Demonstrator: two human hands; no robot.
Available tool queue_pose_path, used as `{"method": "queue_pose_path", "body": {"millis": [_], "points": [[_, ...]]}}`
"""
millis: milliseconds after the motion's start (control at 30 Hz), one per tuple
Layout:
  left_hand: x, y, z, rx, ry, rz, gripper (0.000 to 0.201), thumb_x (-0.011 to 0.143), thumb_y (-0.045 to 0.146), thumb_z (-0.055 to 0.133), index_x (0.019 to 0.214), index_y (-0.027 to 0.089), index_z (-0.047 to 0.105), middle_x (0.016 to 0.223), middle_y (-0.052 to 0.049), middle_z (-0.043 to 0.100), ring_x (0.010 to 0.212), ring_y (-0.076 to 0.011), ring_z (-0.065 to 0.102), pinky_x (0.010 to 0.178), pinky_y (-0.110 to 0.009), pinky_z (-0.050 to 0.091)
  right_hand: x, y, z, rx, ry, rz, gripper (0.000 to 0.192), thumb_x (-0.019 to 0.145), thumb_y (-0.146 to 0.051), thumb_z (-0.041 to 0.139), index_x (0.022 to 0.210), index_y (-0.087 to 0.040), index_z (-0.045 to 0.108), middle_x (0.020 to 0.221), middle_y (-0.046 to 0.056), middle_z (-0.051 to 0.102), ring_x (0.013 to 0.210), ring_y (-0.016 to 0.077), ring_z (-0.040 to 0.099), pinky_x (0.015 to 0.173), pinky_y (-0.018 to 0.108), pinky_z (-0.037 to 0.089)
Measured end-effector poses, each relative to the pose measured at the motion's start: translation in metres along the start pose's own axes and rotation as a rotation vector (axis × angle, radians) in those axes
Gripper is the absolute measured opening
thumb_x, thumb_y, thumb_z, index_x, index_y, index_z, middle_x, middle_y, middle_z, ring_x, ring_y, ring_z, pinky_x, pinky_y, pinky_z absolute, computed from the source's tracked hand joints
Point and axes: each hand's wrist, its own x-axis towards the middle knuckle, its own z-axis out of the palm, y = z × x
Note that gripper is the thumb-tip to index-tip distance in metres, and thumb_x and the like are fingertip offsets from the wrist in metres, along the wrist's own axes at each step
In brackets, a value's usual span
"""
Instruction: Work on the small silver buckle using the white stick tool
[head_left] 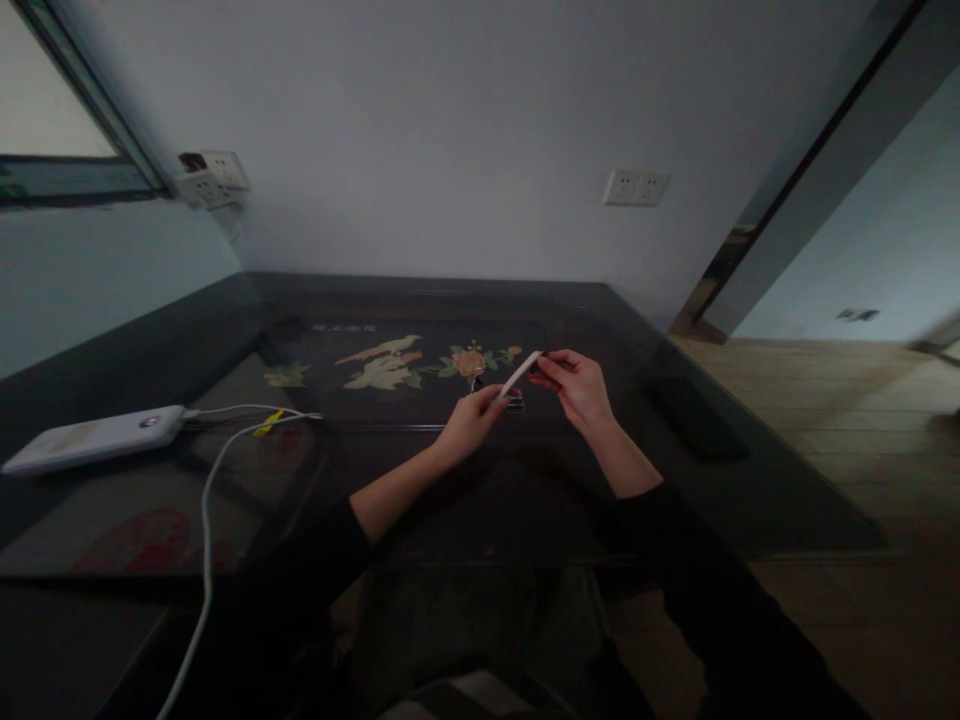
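Observation:
Both of my hands hold a thin white strip above the dark glass table. My left hand pinches its lower end and my right hand pinches its upper end. The strip tilts up to the right. A small dark object lies on the glass just under the strip, between my hands; what it is cannot be made out. Both arms wear black sleeves.
A white power bank lies at the table's left with a white cable running off the front edge. A painted bird and flowers show under the glass. Wall sockets sit behind; wooden floor lies right.

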Motion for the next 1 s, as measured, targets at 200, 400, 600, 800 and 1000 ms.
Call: {"method": "queue_pose_path", "body": {"millis": [200,400,600,800,1000], "points": [[0.001,0.002,-0.001,0.017,0.018,0.007,0.037,0.091,0.035,0.047,0.115,0.012,0.064,0.061,0.002,0.050,0.056,-0.0113,0.042,0.054,-0.022,0.033,-0.003,0.007,0.004,0.019,-0.052,0.060,0.030,0.053,-0.028,0.088,0.071,-0.017,0.066,0.067,0.001,0.071,0.059,0.0146,0.070,0.064,0.027,0.062],[0.001,0.000,0.000,0.010,0.004,0.010,0.036,0.091,0.034,0.047,0.114,0.012,0.064,0.063,0.002,0.051,0.056,-0.0107,0.041,0.054,-0.021,0.033,0.001,0.000,0.001,0.027,0.016,0.004,0.032,0.052,-0.029,0.088,0.070,-0.017,0.065,0.071,0.001,0.073,0.062,0.0156,0.071,0.061,0.025,0.062],[0.001,-0.002,0.001,0.014,0.007,0.024,0.034,0.091,0.031,0.048,0.113,0.012,0.065,0.062,0.002,0.048,0.056,-0.0103,0.039,0.053,-0.022,0.030,0.002,-0.003,-0.001,0.058,0.028,-0.010,0.030,0.052,-0.026,0.089,0.069,-0.016,0.067,0.071,0.001,0.073,0.060,0.0150,0.071,0.060,0.025,0.062],[0.002,-0.003,0.000,0.012,0.026,0.026,0.035,0.091,0.034,0.048,0.113,0.011,0.064,0.062,0.003,0.048,0.056,-0.0106,0.039,0.054,-0.022,0.030,-0.003,0.008,0.005,0.045,-0.040,0.073,0.029,0.053,-0.027,0.088,0.070,-0.016,0.067,0.068,0.002,0.072,0.061,0.0160,0.071,0.064,0.027,0.062],[0.001,-0.001,-0.001,-0.002,0.023,0.021,0.036,0.091,0.034,0.048,0.113,0.011,0.063,0.062,0.003,0.047,0.055,-0.0104,0.038,0.054,-0.022,0.031,-0.001,0.009,0.003,0.032,-0.034,0.070,0.028,0.056,-0.025,0.087,0.071,-0.016,0.065,0.070,0.002,0.072,0.062,0.0159,0.070,0.065,0.028,0.062]]}}
